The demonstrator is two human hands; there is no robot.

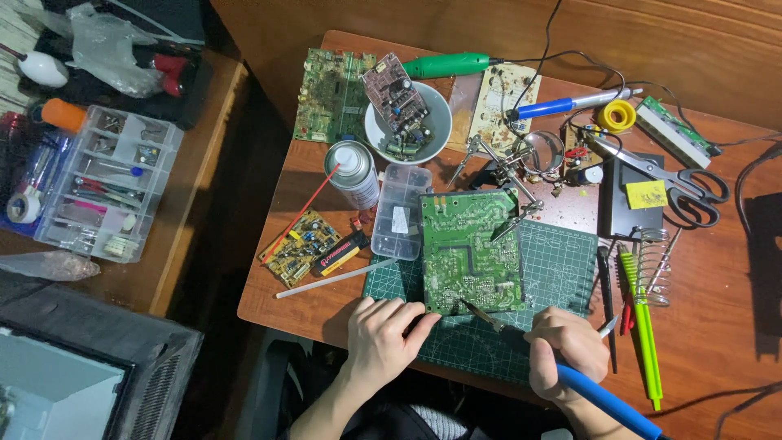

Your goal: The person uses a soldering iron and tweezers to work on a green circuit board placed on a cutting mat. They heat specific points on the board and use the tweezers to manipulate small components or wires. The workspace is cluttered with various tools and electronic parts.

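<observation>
A green circuit board [470, 248] lies solder side up on a green cutting mat [562, 269], clipped at its far edge by a helping-hands stand [513, 175]. My left hand [379, 338] rests on the mat's near left corner, fingertips touching the board's near edge. My right hand [566, 350] grips a blue-handled soldering iron [603, 395]; its tip [468, 305] touches the board's near edge.
A white bowl [407, 122] holds small boards. A spray can [352, 173], a clear parts box [399, 210], a small yellow board [299, 247], scissors [672, 183], a solder spool [617, 116], a coil iron stand [654, 273] and a green tool [643, 326] surround the mat. A parts organiser [106, 183] sits left.
</observation>
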